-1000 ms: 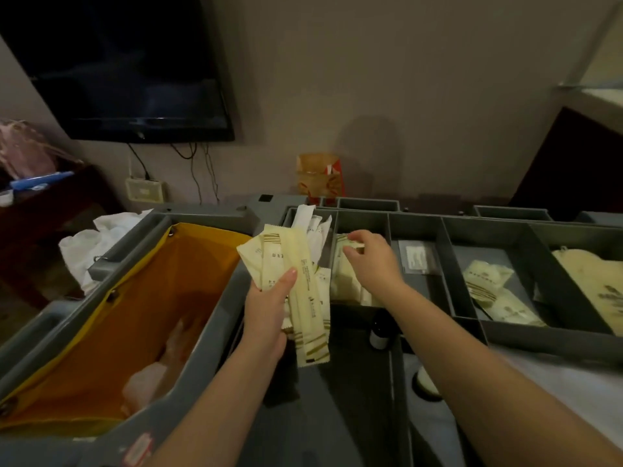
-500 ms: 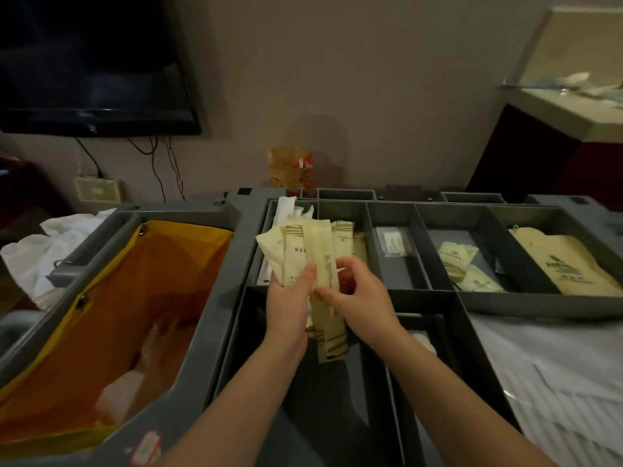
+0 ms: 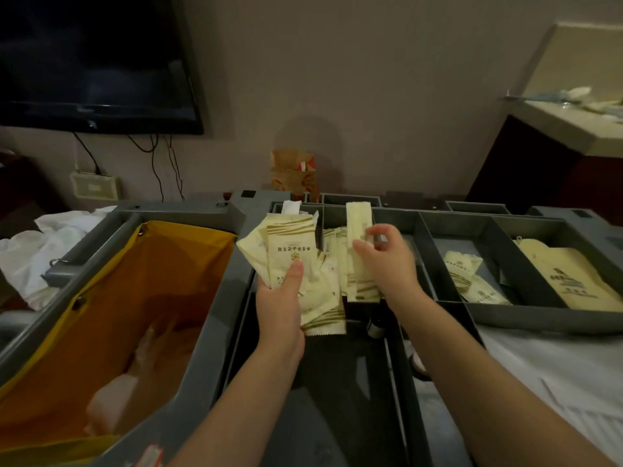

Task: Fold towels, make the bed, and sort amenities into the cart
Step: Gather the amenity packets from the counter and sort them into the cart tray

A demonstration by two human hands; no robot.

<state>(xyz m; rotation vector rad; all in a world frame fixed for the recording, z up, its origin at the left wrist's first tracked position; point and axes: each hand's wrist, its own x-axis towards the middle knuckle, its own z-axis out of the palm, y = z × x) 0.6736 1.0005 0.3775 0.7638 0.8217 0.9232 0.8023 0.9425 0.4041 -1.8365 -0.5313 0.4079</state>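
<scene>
My left hand (image 3: pixel 282 299) grips a fanned bundle of cream amenity packets (image 3: pixel 290 251) with gold stripes, held over the grey housekeeping cart (image 3: pixel 188 210). My right hand (image 3: pixel 384 261) pinches a single long cream packet (image 3: pixel 359 237), upright over the second compartment of the cart's top tray. That compartment holds more cream packets (image 3: pixel 332 247), partly hidden behind the held ones. Compartments to the right hold a few small cream packets (image 3: pixel 467 274) and a larger cream bag (image 3: pixel 566 274).
An orange-lined bin (image 3: pixel 141 281) fills the cart's left side. White linen (image 3: pixel 37 244) lies left of the cart, a white sheet (image 3: pixel 556 365) to the right. A wall TV (image 3: pixel 94 62), a paper bag (image 3: pixel 295 176) and a dark cabinet with a counter (image 3: pixel 556 156) stand behind.
My right hand drew one packet from the bundle in my left hand and carried it right and up, over the second compartment. The view shifted slightly.
</scene>
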